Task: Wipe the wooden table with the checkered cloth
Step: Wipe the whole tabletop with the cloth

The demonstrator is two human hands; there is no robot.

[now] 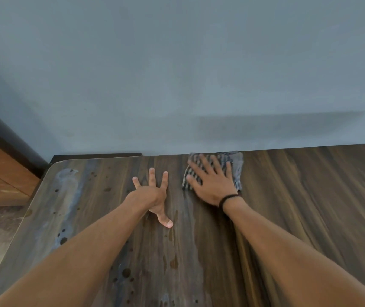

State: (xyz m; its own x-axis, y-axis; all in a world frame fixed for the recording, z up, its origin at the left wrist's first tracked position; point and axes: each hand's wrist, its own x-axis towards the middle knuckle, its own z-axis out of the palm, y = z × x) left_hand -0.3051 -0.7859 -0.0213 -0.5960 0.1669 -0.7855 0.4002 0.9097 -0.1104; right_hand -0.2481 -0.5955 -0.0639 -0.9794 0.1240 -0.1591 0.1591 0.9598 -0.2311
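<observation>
On the head camera I see my right hand (212, 185) lying flat, fingers spread, on the checkered cloth (235, 167), which sits bunched at the far edge of the wooden tabletop (310, 196), right against the grey wall (177, 74). My left hand (155, 193) is braced on the bare wood just beside the cloth without touching it, fingers splayed, holding nothing. Dark spots (63, 240) and pale streaks mark the tabletop's left part, and a black band (227, 199) circles my right wrist.
</observation>
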